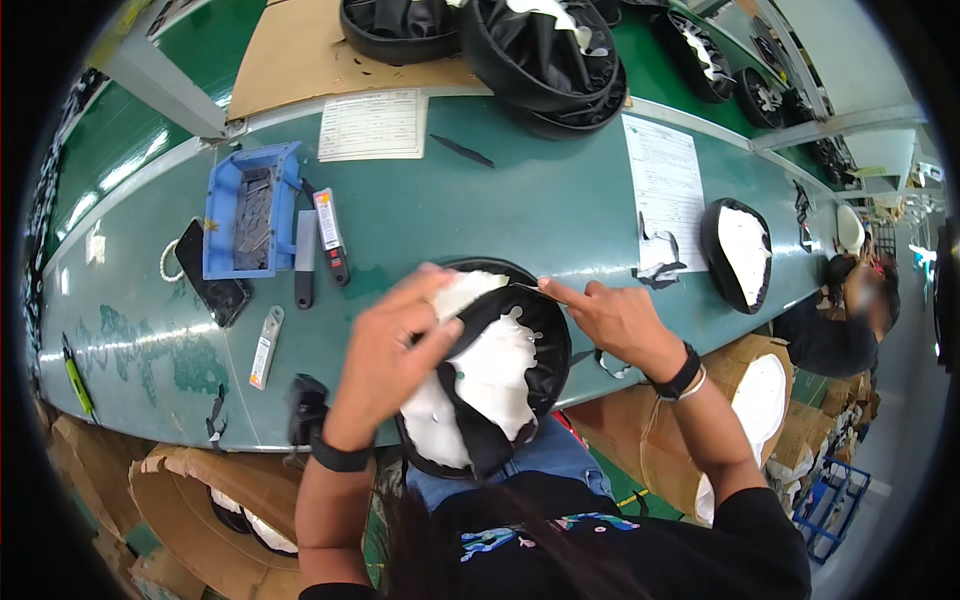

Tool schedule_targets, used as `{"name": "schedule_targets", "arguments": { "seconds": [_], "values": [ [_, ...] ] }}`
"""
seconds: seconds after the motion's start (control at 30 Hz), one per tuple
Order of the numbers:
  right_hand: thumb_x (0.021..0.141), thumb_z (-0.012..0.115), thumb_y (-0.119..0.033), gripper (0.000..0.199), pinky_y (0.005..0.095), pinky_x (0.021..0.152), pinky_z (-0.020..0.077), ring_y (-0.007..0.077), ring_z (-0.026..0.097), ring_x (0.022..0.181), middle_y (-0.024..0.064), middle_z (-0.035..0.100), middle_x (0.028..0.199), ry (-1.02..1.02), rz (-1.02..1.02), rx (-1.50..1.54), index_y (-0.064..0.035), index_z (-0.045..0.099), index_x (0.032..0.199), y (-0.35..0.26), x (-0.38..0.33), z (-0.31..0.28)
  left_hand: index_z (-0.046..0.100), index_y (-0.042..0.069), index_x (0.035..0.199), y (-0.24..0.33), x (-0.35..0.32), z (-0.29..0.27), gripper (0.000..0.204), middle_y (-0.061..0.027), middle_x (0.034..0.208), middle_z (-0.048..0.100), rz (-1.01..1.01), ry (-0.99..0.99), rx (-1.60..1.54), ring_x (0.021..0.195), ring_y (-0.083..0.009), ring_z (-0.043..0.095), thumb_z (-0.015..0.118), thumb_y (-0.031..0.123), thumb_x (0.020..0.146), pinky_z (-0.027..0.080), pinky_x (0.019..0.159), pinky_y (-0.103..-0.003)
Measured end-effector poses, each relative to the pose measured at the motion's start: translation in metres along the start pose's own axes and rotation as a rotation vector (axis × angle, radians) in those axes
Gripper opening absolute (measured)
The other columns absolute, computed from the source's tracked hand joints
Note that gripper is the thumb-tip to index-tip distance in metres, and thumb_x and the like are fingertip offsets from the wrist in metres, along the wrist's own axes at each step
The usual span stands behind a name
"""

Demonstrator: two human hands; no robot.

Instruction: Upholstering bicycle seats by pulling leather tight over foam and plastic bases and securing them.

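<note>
2 hands meet over the round black helmet shell with white foam liner (490,370), tilted at the green table's near edge (400,215): left hand (395,350) pinches its upper-left rim, right hand (615,320) grips a thin blade (530,288) at the top rim.

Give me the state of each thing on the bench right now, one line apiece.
Left hand: gripping the white liner of the helmet shell.
Right hand: pinching a thin blade at the shell's rim.
Helmet shell: inside up, tilted against the bench edge, liner partly exposed.
Blue tray: open, holding grey blades.
Phone: flat, screen dark.
Second helmet shell: lying inside up, untouched.
Paper sheets: lying flat.
</note>
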State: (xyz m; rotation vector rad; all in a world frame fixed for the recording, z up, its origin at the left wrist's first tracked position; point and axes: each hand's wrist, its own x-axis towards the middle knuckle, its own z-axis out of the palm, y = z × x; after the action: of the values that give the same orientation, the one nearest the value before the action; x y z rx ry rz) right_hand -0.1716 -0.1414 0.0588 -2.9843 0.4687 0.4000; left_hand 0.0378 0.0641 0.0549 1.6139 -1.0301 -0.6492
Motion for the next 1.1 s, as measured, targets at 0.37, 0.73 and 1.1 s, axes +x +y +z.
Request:
{"name": "schedule_targets", "arguments": {
  "seconds": [0.37, 0.73, 1.1],
  "values": [
    [0.087, 0.058, -0.016, 0.052, 0.0366, 0.042, 0.0406, 0.0257, 0.055, 0.046, 0.0063, 0.055, 0.066, -0.106, -0.144, 0.117, -0.0327, 0.049, 0.136, -0.009, 0.036, -0.032, 0.066, 0.008, 0.068, -0.046, 0.026, 0.041, 0.018, -0.0047, 0.066, 0.059, 0.157, -0.194, 0.632, 0.073, -0.0210, 0.050, 0.073, 0.024, 0.073, 0.033, 0.077, -0.040],
    [0.088, 0.055, -0.014, 0.061, 0.0384, 0.042, 0.0415, 0.0275, 0.053, 0.046, 0.0122, 0.053, 0.066, -0.285, -0.020, -0.004, -0.0237, 0.037, 0.145, -0.028, -0.003, -0.019, 0.038, -0.001, 0.053, -0.048, 0.046, -0.002, 0.031, -0.0012, 0.051, 0.032, -0.324, 0.120, -0.515, 0.054, -0.0127, 0.030, 0.064, 0.004, 0.069, 0.024, 0.051, -0.031],
    [0.089, 0.058, -0.018, 0.060, 0.0466, 0.048, 0.0455, 0.0368, 0.058, 0.056, 0.0169, 0.059, 0.075, -0.229, 0.473, 0.224, -0.0144, 0.035, 0.145, -0.097, -0.068, -0.002, 0.040, 0.012, 0.061, -0.107, 0.004, -0.049, 0.030, -0.0005, 0.066, 0.046, 0.544, 0.818, -1.651, 0.077, -0.0141, 0.047, 0.066, 0.011, 0.076, 0.034, 0.086, -0.039]
  ]
}}
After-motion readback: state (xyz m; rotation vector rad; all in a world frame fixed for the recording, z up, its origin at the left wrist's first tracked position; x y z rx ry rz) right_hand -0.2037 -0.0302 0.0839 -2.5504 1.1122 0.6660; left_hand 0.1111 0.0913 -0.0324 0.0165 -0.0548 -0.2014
